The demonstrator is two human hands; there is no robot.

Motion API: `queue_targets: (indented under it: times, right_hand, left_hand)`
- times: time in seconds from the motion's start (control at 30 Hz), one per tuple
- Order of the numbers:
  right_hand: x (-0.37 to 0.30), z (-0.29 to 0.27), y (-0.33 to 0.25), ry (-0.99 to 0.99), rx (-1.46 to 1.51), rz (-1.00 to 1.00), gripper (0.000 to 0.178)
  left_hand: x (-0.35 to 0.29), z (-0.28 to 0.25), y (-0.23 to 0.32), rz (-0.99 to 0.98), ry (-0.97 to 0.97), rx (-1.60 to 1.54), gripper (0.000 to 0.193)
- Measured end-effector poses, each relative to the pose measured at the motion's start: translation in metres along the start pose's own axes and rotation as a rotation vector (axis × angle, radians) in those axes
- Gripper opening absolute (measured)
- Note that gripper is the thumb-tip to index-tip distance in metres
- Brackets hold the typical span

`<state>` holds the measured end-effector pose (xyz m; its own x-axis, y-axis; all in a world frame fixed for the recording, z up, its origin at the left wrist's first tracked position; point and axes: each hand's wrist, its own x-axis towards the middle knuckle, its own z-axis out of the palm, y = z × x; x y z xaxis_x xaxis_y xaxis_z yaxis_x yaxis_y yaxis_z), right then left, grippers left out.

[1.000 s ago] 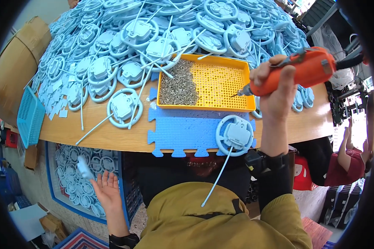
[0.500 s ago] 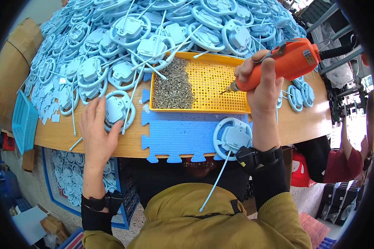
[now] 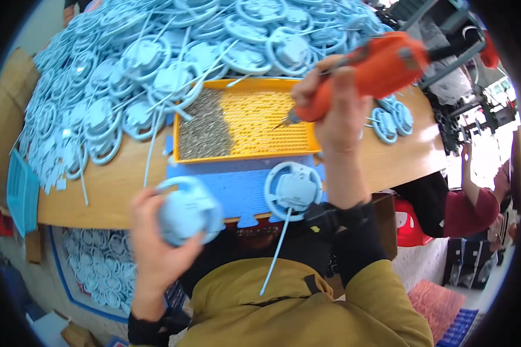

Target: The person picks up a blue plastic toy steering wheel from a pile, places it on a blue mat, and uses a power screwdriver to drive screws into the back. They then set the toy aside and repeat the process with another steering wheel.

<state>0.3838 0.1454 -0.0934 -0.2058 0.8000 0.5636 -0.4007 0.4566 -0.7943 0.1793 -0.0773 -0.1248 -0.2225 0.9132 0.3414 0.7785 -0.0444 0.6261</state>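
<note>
My left hand (image 3: 163, 246) grips a light blue round plastic part (image 3: 192, 213), held up over the near edge of the table and slightly blurred. In my right hand (image 3: 342, 118) is an orange electric screwdriver (image 3: 388, 65), its bit pointing down-left over the yellow perforated tray (image 3: 246, 155). Small metal screws (image 3: 205, 127) fill the left part of that tray. Below my right wrist, a ring-shaped light blue part (image 3: 295, 186) with a thin stem lies on the blue foam mat (image 3: 243, 179). Its stem hangs past the table edge.
A big heap of similar light blue parts (image 3: 139, 58) covers the back and left of the table. A teal basket (image 3: 22, 194) stands at the left edge, and a crate of parts (image 3: 101, 266) sits below. Another person's sleeve (image 3: 472, 211) shows at right.
My left hand has lifted a light blue part off the table and brought it toward me and to the right. The head view has shifted, so the tray and heap appear further left.
</note>
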Motion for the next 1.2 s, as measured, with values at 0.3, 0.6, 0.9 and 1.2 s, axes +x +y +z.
queue_targets:
  times: [0.3, 0.6, 0.9, 1.2]
  right_hand:
    - [-0.047, 0.046, -0.043, -0.191, 0.042, 0.205, 0.061]
    - [-0.059, 0.065, -0.033, -0.213, 0.033, 0.25, 0.057]
    - [-0.056, 0.071, -0.025, -0.226, 0.048, 0.2, 0.051]
    - [-0.056, 0.071, -0.023, -0.266, 0.066, 0.302, 0.049]
  left_hand:
    - [0.026, 0.055, 0.01, 0.114, -0.129, 0.029, 0.058]
    - [0.025, 0.052, 0.009, 0.114, -0.132, 0.009, 0.06]
    - [0.028, 0.053, 0.008, 0.11, -0.133, -0.015, 0.059]
    - [0.022, 0.056, 0.005, 0.129, -0.099, 0.002, 0.059]
